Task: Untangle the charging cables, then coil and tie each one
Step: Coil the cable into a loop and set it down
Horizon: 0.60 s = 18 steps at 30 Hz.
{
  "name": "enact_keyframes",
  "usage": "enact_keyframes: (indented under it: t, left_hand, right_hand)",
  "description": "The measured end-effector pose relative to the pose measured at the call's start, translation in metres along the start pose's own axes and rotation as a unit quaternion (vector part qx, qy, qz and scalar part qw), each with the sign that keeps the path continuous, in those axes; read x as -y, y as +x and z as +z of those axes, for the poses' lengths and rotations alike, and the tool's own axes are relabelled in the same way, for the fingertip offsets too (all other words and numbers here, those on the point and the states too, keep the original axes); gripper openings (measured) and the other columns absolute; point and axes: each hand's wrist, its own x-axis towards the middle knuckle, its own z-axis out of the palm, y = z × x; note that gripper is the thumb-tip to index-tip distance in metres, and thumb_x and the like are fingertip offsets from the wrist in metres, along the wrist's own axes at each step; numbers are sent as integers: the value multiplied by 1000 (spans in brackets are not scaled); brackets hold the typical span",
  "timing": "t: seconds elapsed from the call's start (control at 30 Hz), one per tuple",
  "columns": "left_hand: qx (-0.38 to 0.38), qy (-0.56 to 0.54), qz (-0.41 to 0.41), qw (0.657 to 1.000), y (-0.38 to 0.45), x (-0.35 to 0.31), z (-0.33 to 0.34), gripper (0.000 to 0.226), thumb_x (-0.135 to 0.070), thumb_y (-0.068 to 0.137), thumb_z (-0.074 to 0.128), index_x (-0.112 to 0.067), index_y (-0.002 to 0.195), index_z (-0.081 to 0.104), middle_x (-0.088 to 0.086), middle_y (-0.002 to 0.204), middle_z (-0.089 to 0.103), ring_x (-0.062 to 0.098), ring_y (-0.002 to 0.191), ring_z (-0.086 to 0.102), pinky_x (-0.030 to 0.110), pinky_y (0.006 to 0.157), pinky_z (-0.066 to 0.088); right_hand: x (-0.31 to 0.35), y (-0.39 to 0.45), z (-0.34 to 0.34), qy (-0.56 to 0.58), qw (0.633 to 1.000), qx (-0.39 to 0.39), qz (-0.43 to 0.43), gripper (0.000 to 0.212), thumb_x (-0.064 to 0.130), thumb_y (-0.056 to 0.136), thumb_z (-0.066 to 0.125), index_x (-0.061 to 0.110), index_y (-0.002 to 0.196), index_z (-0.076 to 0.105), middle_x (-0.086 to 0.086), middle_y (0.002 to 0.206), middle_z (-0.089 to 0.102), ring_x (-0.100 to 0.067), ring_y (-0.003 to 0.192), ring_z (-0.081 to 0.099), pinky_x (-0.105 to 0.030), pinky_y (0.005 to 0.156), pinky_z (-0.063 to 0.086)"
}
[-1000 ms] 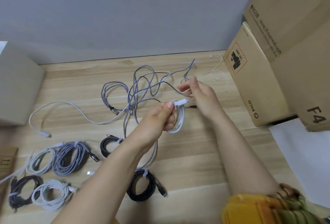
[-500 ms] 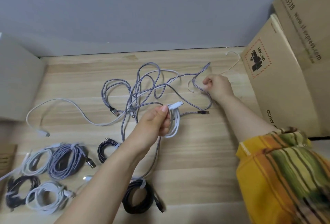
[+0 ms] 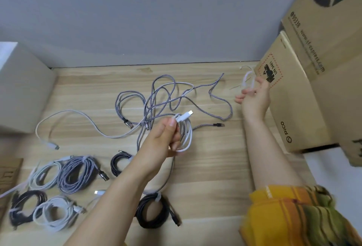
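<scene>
My left hand [image 3: 166, 140] grips a small coil of white cable [image 3: 186, 134] above the wooden table, its white plug [image 3: 185, 115] sticking up past my thumb. Behind it lies a loose tangle of grey braided cables [image 3: 166, 98]. A single white cable [image 3: 78, 118] trails off to the left. My right hand [image 3: 254, 94] is raised at the far right beside the cardboard box and pinches thin white ties [image 3: 247, 78]. Several coiled and tied cables, white, grey and black, lie at the front left [image 3: 76, 175], and one black coil [image 3: 152, 212] sits under my left forearm.
Stacked cardboard boxes [image 3: 305, 92] stand along the right side of the table. A beige box [image 3: 23, 92] stands at the left edge. A grey wall [image 3: 156, 20] closes the back. White paper [image 3: 337, 179] lies at the front right.
My right hand left the white coil, reached right to the box and lifted thin white ties. My left hand kept holding the coil in place.
</scene>
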Motion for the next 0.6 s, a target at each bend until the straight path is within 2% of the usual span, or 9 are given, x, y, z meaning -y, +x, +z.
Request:
enact_keyframes:
  t: [0.03, 0.1, 0.2, 0.3, 0.4, 0.43, 0.5, 0.53, 0.6]
  left_hand:
    - [-3, -13, -1, 1000, -3, 0, 1, 28, -28, 100, 31, -15, 76, 38, -13, 53, 35, 5, 46, 32, 43, 74, 54]
    - [-15, -23, 8, 1000, -12, -2, 2, 27, -27, 100, 31, -15, 77, 39, -13, 52, 35, 4, 44, 32, 42, 73, 56]
    - [-43, -22, 28, 998, -23, -1, 1, 29, -25, 101, 31, -15, 76, 39, -13, 51, 34, 4, 43, 31, 53, 78, 52]
    - [-66, -15, 51, 996, -33, 2, -4, 30, -27, 102, 31, -15, 75, 39, -13, 51, 35, 5, 44, 31, 55, 79, 51]
    - [-57, -1, 87, 995, -42, 3, -8, 35, -34, 102, 33, -8, 80, 43, -4, 57, 35, 13, 51, 34, 47, 70, 50]
    - [-58, 14, 105, 993, -49, 3, -11, 36, -35, 101, 34, -6, 80, 43, -1, 60, 34, 14, 53, 35, 40, 65, 48]
    - [-78, 50, 135, 987, -55, 1, -12, 30, -29, 100, 34, -11, 77, 40, -3, 61, 35, 6, 51, 38, 23, 58, 45]
    - [-86, 74, 152, 982, -59, -1, -12, 27, -25, 100, 35, -11, 77, 39, -4, 63, 37, 2, 51, 39, 21, 58, 46]
    - [-92, 145, 195, 966, -68, -3, -15, 25, -25, 99, 38, -7, 81, 39, -5, 64, 43, 2, 54, 43, 32, 65, 53]
  right_hand:
    - [7, -15, -1, 38, 999, 25, 12, 50, -9, 87, 24, 14, 126, 45, -2, 80, 49, -15, 56, 52, -23, 51, 52]
    - [24, -52, -6, 89, 993, 74, 30, 51, -12, 85, 25, 18, 117, 52, -2, 83, 50, -8, 49, 45, -16, 40, 39]
    - [37, -111, -10, 194, 965, 158, 82, 30, -1, 96, 40, 23, 95, 59, 0, 73, 49, -2, 37, 31, -14, 35, 20]
    - [45, -167, -12, 289, 918, 231, 141, 18, 12, 98, 44, 17, 90, 60, 1, 60, 44, -2, 33, 24, -13, 35, 13]
    - [45, -202, -14, 297, 906, 252, 167, 16, 17, 97, 44, 14, 87, 55, 2, 52, 44, -4, 33, 26, -16, 36, 12]
    - [45, -215, -15, 290, 907, 255, 167, 17, 18, 98, 43, 13, 84, 53, 2, 52, 44, -5, 33, 27, -17, 36, 13]
    - [44, -228, -17, 267, 909, 274, 162, 22, 20, 98, 43, 13, 78, 49, 1, 52, 43, -5, 34, 26, -18, 37, 12]
    - [44, -233, -17, 253, 911, 285, 160, 25, 21, 97, 44, 13, 74, 48, 2, 52, 41, -5, 34, 24, -17, 37, 11]
    - [45, -246, -19, 228, 917, 290, 153, 30, 22, 96, 48, 15, 67, 45, 5, 48, 36, -4, 36, 21, -16, 37, 11]
